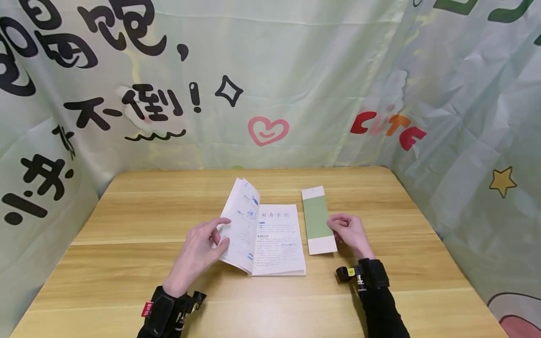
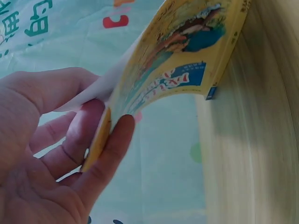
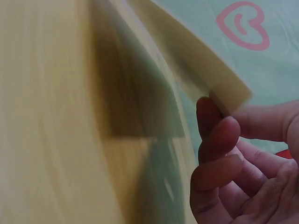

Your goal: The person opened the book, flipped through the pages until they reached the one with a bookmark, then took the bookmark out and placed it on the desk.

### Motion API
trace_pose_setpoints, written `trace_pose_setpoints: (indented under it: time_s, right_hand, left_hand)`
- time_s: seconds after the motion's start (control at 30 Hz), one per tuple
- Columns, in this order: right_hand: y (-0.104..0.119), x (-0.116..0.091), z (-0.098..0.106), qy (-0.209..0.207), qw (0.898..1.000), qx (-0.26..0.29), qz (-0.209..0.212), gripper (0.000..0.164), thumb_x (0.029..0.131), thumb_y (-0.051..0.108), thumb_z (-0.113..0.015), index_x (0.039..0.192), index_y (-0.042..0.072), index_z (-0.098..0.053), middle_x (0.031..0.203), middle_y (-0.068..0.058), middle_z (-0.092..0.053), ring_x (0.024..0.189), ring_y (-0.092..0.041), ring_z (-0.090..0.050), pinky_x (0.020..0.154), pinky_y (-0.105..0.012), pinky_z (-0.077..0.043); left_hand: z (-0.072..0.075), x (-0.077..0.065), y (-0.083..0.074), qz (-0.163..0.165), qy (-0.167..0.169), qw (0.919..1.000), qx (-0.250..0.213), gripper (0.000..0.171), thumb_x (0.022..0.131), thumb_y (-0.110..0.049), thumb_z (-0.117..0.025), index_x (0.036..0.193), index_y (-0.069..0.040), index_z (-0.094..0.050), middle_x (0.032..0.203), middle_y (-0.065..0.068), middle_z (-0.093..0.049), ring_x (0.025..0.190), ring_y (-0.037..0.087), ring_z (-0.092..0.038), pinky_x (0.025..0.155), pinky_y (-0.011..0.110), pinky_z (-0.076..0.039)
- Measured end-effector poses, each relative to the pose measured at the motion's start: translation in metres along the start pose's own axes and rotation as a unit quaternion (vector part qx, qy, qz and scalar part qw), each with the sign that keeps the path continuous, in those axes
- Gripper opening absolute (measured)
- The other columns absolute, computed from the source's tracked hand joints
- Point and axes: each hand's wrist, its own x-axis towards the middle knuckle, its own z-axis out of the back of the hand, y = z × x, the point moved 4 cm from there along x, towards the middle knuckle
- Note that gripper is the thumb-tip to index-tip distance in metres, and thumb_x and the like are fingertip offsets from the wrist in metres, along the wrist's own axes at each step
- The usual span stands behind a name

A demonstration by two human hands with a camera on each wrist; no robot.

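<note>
An open book [image 1: 280, 241] lies in the middle of the table, its left part lifted. My left hand [image 1: 197, 253] grips that raised part by its outer edge. The left wrist view shows the fingers on both sides of the book's yellow illustrated cover [image 2: 187, 51] and a white page. To the right of the book is a green paper strip [image 1: 316, 217] with white ends. My right hand [image 1: 350, 231] pinches its right edge between thumb and fingers. In the right wrist view the strip [image 3: 219, 77] looks lifted off the table, beside the fingertips.
The wooden table [image 1: 139, 220] reaches back to a printed cloth backdrop [image 1: 313, 94] that surrounds it on the far and both lateral sides. Straps with small cameras are on both wrists.
</note>
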Motion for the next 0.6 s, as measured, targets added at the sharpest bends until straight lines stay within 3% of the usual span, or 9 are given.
trace_pose_setpoints:
  time_s: [0.23,0.6]
  right_hand:
    - [-0.004,0.001,0.0,-0.037,0.998,-0.059,0.01,0.025,0.087,0.001,-0.062,0.108,-0.011,-0.064,0.076,-0.013,-0.068,0.044,-0.009,-0.047,0.038,-0.02,-0.039]
    - [-0.002,0.002,-0.001,-0.039,0.985,-0.158,0.049,0.032,0.084,0.003,-0.063,0.114,-0.009,-0.065,0.083,-0.017,-0.064,0.059,-0.018,-0.057,0.048,-0.025,-0.049]
  left_hand:
    - [-0.003,0.001,-0.015,-0.067,-0.046,0.9966,-0.009,0.033,0.071,-0.001,-0.074,0.104,-0.002,-0.069,0.064,-0.009,-0.052,0.064,0.013,-0.048,0.059,0.03,-0.04]
    - [-0.014,0.0,-0.033,-0.105,-0.098,0.9896,0.0,0.03,0.069,0.002,-0.076,0.098,0.0,-0.07,0.069,-0.004,-0.058,0.079,0.016,-0.055,0.067,0.036,-0.051]
